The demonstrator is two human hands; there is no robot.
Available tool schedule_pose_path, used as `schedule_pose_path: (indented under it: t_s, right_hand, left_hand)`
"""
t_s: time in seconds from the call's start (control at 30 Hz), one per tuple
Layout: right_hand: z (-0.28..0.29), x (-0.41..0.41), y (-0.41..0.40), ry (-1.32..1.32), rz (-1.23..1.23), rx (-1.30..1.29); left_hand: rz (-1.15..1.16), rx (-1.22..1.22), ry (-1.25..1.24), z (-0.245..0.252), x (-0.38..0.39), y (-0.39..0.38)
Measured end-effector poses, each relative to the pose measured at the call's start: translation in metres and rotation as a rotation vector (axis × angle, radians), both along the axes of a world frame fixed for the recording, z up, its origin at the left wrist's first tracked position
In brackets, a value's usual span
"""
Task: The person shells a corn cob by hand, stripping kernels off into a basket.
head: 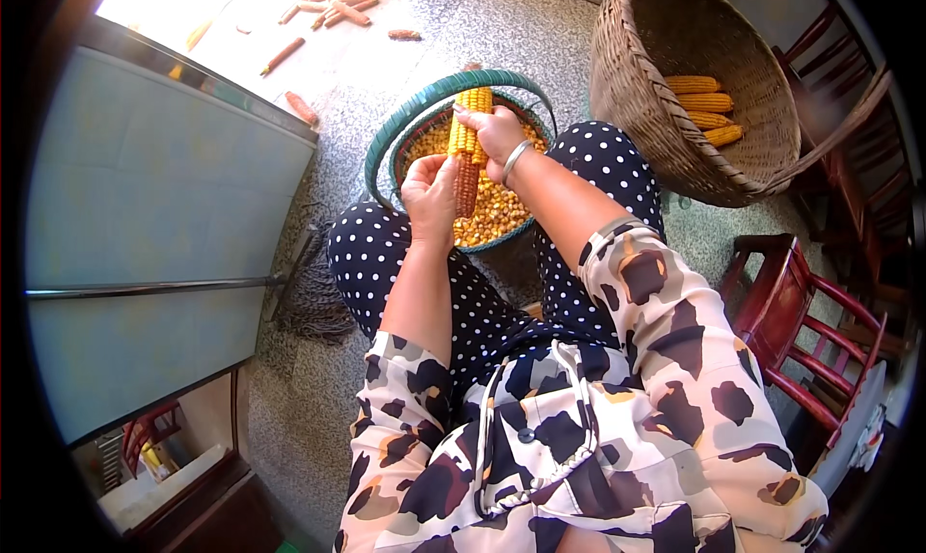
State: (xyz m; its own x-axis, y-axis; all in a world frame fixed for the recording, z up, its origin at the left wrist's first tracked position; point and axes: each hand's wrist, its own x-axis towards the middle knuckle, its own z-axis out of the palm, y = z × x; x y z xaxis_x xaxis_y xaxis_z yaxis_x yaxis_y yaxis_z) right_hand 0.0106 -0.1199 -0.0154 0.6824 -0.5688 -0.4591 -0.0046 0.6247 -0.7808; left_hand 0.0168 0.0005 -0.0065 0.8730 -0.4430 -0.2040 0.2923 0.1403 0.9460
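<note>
An ear of yellow corn point(474, 122) is held over a basket with a green-wrapped handle point(394, 115). My right hand point(498, 137), with a silver bangle on the wrist, grips the kernel-covered part. A bare reddish cob section point(466, 191) shows below the kernels; whether it belongs to the same ear I cannot tell. My left hand point(429, 191) has thumb and fingertips pinched at the edge where kernels meet bare cob. Loose corn kernels point(499, 209) fill much of the basket, which sits between my knees.
A large wicker basket point(611, 82) at the right holds several yellow ears point(705, 103). Stripped cobs point(351, 10) are scattered on the bright floor ahead. A mop head point(318, 300) lies by the left panel point(159, 191). A red wooden chair point(774, 285) is at the right.
</note>
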Motion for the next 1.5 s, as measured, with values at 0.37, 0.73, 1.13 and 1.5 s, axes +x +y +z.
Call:
schedule_pose_path:
  t_s: [0.37, 0.73, 1.13, 1.5]
  right_hand:
    - [0.012, -0.005, 0.002, -0.059, -0.010, 0.035]
    - [-0.002, 0.001, 0.002, -0.003, -0.118, -0.344]
    - [0.005, -0.004, 0.004, -0.056, -0.057, -0.178]
    - [0.018, -0.011, 0.000, -0.100, 0.078, -0.009]
  left_hand:
    - [0.024, 0.114, -0.084, -0.004, 0.002, 0.000]
    - [0.013, 0.189, -0.100, -0.015, 0.005, -0.001]
    - [-0.089, 0.178, -0.057, -0.007, -0.006, -0.003]
    - [-0.067, -0.059, 0.205, 0.004, -0.004, 0.002]
